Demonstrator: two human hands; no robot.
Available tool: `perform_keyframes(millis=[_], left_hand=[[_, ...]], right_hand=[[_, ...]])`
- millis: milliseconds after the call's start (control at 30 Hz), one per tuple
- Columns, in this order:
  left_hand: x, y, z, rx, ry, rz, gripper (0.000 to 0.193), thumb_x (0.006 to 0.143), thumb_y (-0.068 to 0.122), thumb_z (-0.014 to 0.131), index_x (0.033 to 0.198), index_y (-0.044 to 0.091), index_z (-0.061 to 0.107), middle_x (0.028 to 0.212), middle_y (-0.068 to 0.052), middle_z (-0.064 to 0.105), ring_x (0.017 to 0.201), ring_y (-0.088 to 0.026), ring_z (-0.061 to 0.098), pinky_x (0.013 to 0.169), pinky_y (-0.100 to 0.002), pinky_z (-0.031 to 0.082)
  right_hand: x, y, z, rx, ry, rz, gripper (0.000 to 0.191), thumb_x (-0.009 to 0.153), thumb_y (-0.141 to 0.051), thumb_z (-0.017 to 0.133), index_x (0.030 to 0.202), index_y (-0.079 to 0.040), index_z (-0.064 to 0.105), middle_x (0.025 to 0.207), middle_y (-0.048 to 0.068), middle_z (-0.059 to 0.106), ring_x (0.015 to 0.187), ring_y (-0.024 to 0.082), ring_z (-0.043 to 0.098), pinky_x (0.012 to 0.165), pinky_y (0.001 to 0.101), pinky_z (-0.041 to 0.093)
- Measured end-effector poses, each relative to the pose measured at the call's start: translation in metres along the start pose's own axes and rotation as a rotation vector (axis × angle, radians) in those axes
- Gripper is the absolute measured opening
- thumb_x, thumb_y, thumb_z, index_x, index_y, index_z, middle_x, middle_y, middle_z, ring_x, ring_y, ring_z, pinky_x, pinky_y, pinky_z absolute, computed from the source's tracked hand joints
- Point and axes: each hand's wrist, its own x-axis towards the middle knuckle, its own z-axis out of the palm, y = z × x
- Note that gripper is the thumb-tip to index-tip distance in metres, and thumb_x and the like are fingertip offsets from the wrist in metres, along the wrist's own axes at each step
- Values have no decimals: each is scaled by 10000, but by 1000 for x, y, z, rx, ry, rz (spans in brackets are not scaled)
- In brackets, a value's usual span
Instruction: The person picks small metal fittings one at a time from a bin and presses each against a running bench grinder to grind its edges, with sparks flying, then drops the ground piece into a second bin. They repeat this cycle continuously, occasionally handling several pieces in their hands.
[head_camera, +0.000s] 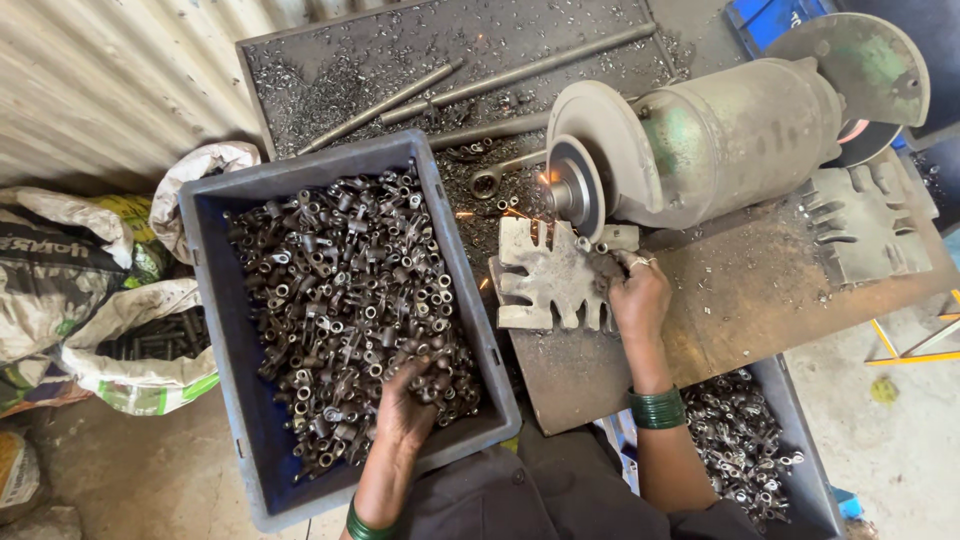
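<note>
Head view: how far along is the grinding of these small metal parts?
Done: some parts lie in the lower bin by the right arm. In hand: the right hand holds a part at the grinding wheel, sparks flying; the left hand reaches into the grey crate. Left: that crate holds a deep pile of parts, so most seems undone.

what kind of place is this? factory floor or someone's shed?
Looks like a small metalworking shop. A bench grinder throws sparks while the right hand holds a part at its wheel. The left hand digs in a grey crate of small metal fittings. Corrugated wall behind.
</note>
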Motion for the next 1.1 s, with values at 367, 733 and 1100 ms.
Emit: perform_keyframes(millis=[367,733,1100], left_hand=[[-20,-23,-1,271,-62,103,425,830,0,687,1243,18,587,1030,-106,730,852,-234,722,723,-355,605],[-25,-27,11,402,-86,114,382,912,49,691,1285,38,611,984,-94,745,724,-165,683,598,-283,543],[-22,-27,13,374,-82,130,331,896,60,708,1207,75,596,906,-56,722,667,-158,665,501,-272,475]], right_hand=[[-44,6,-25,-58,250,-330,233,862,-132,890,1072,-83,801,996,133,766,858,263,729,752,334,578],[-64,73,-199,-523,-486,552,304,813,-296,843,994,-52,819,881,250,760,859,385,754,790,461,589],[11,22,-47,-311,-253,-121,675,814,79,644,1382,-279,719,1299,177,587,1218,386,588,1023,466,514]])
